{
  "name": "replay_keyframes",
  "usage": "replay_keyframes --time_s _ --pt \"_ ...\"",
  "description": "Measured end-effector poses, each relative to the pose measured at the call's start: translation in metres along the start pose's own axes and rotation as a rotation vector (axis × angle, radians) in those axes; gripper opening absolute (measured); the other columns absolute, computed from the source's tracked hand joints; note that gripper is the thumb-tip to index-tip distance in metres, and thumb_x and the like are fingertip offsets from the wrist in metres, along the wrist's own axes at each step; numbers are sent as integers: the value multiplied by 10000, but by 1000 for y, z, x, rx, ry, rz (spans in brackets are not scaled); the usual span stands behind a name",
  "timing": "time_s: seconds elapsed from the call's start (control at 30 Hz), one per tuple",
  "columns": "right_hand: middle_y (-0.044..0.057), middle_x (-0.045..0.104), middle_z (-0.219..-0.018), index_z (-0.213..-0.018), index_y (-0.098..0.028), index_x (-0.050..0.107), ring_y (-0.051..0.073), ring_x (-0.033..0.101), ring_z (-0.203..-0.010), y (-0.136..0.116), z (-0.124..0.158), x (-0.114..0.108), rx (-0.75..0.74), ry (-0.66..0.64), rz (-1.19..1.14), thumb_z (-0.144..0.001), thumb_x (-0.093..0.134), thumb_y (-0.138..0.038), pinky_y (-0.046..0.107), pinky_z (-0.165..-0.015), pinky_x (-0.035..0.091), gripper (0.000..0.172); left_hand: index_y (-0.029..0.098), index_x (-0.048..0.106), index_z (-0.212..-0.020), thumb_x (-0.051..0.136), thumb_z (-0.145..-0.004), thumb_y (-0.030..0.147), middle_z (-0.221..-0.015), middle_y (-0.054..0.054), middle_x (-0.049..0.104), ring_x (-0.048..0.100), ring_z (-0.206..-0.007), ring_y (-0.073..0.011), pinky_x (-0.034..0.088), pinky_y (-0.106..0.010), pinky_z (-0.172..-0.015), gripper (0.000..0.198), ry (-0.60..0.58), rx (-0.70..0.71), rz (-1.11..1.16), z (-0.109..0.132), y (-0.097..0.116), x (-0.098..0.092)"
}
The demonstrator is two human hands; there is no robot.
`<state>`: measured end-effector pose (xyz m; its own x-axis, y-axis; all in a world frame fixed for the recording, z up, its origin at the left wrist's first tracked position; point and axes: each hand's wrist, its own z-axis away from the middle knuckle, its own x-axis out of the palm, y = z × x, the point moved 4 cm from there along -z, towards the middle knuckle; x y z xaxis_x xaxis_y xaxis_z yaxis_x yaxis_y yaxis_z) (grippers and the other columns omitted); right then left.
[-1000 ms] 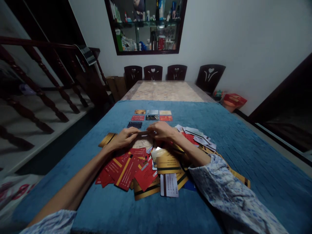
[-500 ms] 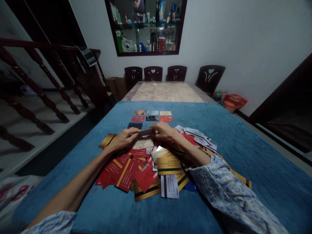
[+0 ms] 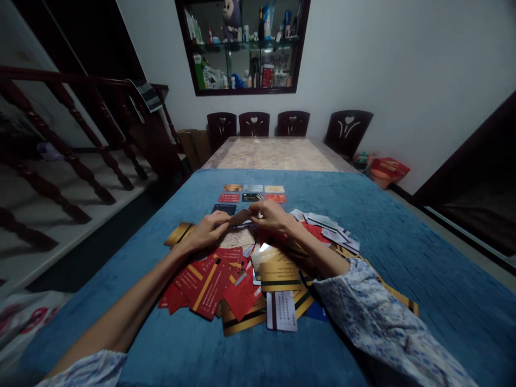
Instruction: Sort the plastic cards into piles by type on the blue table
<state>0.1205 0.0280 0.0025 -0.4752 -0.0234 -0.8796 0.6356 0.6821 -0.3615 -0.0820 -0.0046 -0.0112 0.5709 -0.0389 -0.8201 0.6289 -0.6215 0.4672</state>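
I see the left hand [image 3: 207, 232] and right hand [image 3: 274, 216] pinching one card [image 3: 241, 216], just tipped up above the pile [image 3: 205, 282] beneath them.

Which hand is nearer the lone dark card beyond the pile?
Left. The left hand lies just short of the dark card; the right hand is farther off to its right. Both pinch a tan card.

A thin rectangular tan plastic card [image 3: 241, 217] hangs tilted, pinched at its ends between left hand [image 3: 207, 231] and right hand [image 3: 272, 215], above a heap of red and gold cards [image 3: 242, 279].
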Motion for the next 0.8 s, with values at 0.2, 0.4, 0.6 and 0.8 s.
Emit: replay_keyframes --time_s 0.2,0.4,0.6,0.8 --pt "75 726 -916 -908 -151 682 162 630 -830 2 -3 2 -42 89 -108 -843 582 -146 235 -720 406 119 171 725 -961 464 -936 279 -1017 -78 741 642 -1021 -209 524 -371 -960 283 -14 0 -31 0 -1 2" --pt "99 731 -981 -1035 -158 634 183 660 -873 -3 -2 3 -30 106 -117 -896 551 -173 255 -756 433 162 171 733 -1000 485 -928 295 -1028 -82 738 663 -1008 -204 532 -346 -948 286 28 -15 -7 0 -1 2" --pt "96 740 -968 -1121 -170 607 168 671 -839 -7 -1 6 -17 129 -110 -952 508 -179 238 -728 425 197 176 735 -998 498 -915 300 -1058 -77 748 675 -1018 -210 532 -339 -953 280 90 -59 -12 1 -4 0" --pt "95 755 -992 -1091 -172 650 158 668 -840 -13 0 6 -94 171 -60 -971 532 -178 233 -718 398 168 162 741 -1064 543 -904 343 -1077 -87 757 681 -1026 -228 529 -374 -982 313 214 -107 52 1 -2 -5"
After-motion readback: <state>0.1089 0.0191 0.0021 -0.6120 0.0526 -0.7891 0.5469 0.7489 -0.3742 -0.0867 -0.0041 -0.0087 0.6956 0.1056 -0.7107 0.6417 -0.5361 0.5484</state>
